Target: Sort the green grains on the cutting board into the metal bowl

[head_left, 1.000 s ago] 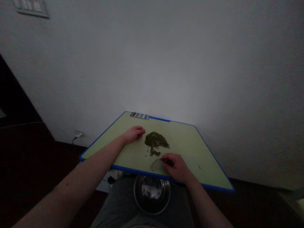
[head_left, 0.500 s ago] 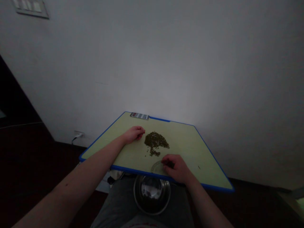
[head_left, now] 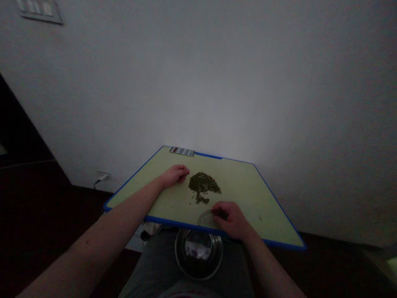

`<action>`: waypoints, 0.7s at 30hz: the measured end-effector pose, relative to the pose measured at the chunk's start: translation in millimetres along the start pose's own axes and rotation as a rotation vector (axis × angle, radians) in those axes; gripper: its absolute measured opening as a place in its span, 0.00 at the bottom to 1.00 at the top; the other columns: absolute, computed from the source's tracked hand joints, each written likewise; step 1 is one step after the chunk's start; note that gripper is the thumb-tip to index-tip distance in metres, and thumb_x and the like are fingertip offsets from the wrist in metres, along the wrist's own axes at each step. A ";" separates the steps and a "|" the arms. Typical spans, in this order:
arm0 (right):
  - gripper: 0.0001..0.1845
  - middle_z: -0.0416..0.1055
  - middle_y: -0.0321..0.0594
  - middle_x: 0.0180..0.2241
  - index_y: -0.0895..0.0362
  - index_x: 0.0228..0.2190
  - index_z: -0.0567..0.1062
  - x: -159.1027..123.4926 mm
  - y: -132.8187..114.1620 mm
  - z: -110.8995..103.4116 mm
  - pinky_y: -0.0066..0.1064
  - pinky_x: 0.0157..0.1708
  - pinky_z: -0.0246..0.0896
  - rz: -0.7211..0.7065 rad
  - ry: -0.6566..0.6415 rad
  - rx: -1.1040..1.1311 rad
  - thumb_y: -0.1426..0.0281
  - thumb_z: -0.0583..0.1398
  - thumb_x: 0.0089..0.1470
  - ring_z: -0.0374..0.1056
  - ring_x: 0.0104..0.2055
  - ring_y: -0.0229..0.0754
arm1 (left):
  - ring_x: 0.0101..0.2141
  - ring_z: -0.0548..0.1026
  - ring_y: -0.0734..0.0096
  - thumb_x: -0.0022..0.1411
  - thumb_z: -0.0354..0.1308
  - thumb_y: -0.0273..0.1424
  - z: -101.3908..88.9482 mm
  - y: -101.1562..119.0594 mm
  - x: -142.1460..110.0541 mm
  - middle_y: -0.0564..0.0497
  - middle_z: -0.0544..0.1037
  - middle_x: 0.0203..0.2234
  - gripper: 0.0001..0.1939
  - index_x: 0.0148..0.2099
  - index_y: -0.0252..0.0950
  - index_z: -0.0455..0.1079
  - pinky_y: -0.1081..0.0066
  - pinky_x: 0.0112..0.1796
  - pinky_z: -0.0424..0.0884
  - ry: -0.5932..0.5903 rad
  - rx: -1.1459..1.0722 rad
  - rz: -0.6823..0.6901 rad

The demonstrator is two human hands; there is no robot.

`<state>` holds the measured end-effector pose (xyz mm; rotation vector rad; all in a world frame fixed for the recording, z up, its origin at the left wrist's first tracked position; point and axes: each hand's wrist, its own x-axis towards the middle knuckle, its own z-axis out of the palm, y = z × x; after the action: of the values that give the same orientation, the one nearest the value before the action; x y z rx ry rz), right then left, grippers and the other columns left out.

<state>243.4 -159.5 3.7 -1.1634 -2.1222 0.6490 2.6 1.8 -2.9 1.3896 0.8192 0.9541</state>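
Note:
A pile of small dark green grains [head_left: 203,185] lies in the middle of a pale green board with a blue rim [head_left: 248,186]. My left hand [head_left: 175,174] rests on the board just left of the pile, fingers curled loosely with nothing seen in them. My right hand [head_left: 231,219] lies near the board's front edge, below the pile, fingers bent and pinched together. They touch a small clear round lid or dish [head_left: 205,218]; whether they hold grains is hidden.
A steel bowl [head_left: 198,252] sits on my lap under the board's front edge. A phone [head_left: 182,151] lies at the board's far edge against the white wall. A wall socket [head_left: 102,175] is low at left; dark floor surrounds.
My right hand has shifted slightly along the front edge by the clear dish. The left hand and the grain pile have stayed where they were.

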 end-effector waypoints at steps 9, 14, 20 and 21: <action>0.09 0.67 0.34 0.23 0.58 0.28 0.71 -0.4 1.1 -0.4 0.23 0.24 0.56 -0.007 0.013 0.004 0.78 0.55 0.41 0.62 0.24 0.34 | 0.13 0.59 0.82 0.49 0.57 0.35 -2.6 -4.1 2.0 0.57 0.63 0.12 0.10 0.27 0.33 0.64 0.77 0.16 0.51 -0.008 -0.007 -0.001; 0.09 0.70 0.36 0.24 0.58 0.30 0.73 1.6 0.0 0.8 0.25 0.27 0.58 0.006 0.072 -0.046 0.77 0.56 0.43 0.65 0.26 0.35 | 0.14 0.60 0.82 0.49 0.57 0.34 -2.4 -3.5 2.4 0.57 0.63 0.13 0.09 0.27 0.33 0.64 0.77 0.16 0.52 0.002 -0.011 -0.005; 0.13 0.72 0.37 0.26 0.58 0.36 0.73 7.0 0.6 4.1 0.26 0.29 0.59 0.075 0.130 -0.114 0.74 0.55 0.45 0.66 0.26 0.36 | 0.14 0.60 0.82 0.49 0.58 0.33 -0.6 -1.6 1.8 0.57 0.63 0.13 0.09 0.26 0.33 0.63 0.77 0.15 0.52 0.005 -0.025 -0.007; 0.13 0.72 0.37 0.26 0.58 0.35 0.73 7.5 0.9 4.2 0.26 0.28 0.59 0.088 0.146 -0.122 0.74 0.55 0.45 0.66 0.25 0.36 | 0.14 0.60 0.82 0.49 0.58 0.34 -0.7 -1.8 1.8 0.58 0.62 0.13 0.09 0.26 0.33 0.63 0.77 0.15 0.52 0.007 -0.027 -0.009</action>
<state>237.7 -153.1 2.4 -1.3353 -2.0194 0.4634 2.9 3.8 -4.6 1.3586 0.8143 0.9604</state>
